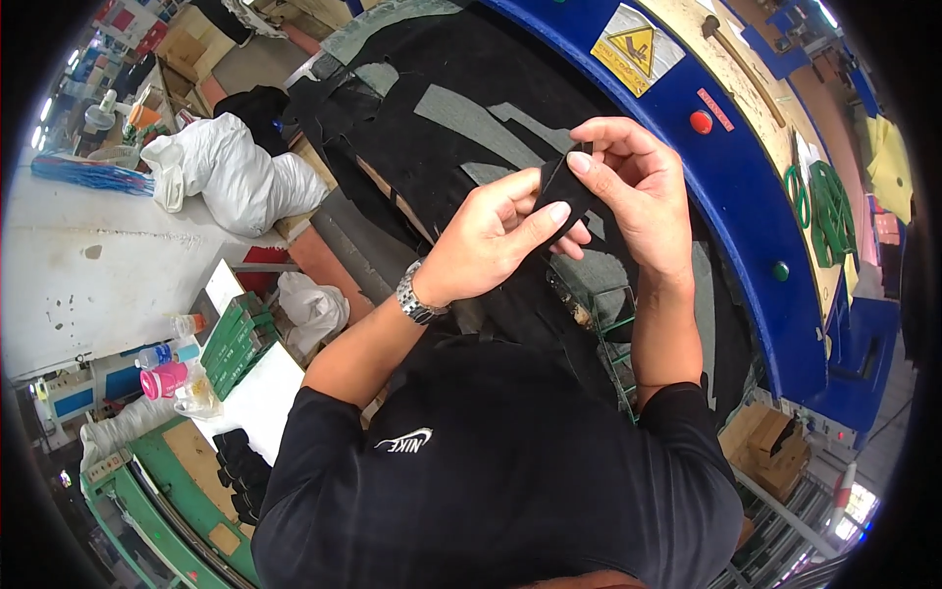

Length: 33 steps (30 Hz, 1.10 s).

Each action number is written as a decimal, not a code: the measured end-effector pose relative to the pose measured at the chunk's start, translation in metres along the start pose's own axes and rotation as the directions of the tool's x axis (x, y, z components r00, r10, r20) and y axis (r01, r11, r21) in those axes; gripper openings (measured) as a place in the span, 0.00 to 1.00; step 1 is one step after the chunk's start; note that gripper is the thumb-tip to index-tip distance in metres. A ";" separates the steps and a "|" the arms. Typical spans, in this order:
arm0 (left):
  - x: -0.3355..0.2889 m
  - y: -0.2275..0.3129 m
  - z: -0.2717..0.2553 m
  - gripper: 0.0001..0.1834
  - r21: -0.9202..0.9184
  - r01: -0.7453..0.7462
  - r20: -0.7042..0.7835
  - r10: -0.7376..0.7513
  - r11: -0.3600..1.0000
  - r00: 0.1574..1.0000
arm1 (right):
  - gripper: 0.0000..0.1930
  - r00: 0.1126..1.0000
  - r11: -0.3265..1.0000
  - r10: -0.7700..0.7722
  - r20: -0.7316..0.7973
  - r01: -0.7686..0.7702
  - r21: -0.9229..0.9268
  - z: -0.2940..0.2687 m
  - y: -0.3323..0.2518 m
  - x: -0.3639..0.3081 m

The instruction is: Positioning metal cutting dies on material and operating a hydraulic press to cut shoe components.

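A small piece of black fabric is pinched between my two hands above the work surface. My left hand, with a metal watch on its wrist, holds the piece's lower left part with the thumb on top. Thumb and fingers of my right hand grip its upper right edge. Part of the piece is hidden behind my fingers. Beyond my hands lies a wide spread of black material with cut-outs, and grey strips show through the gaps.
A blue machine beam with a red button and a green button curves along the right. White sacks lie at the left. A green crate and a pink container stand on the lower-left table. Cardboard boxes sit lower right.
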<state>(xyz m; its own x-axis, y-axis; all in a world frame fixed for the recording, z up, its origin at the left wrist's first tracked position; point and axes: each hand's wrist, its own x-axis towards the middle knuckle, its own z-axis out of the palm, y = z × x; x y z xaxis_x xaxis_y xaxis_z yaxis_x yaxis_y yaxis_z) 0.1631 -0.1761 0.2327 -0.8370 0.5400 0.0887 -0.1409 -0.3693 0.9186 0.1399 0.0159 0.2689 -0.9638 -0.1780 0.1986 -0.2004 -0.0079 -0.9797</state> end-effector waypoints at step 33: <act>-0.100 0.016 -0.004 0.13 0.379 -0.184 -0.417 0.346 0.907 0.841 | 0.04 0.680 0.963 -0.256 0.687 0.245 0.117 0.097 -0.041 0.030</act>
<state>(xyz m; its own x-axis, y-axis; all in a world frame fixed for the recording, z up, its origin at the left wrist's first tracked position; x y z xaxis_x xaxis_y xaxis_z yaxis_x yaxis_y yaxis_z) 0.2425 -0.2390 0.2372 -0.9728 0.0113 0.2314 0.2273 -0.1475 0.9626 0.1358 -0.0841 0.3122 -0.4829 -0.7952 0.3667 -0.4084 -0.1659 -0.8976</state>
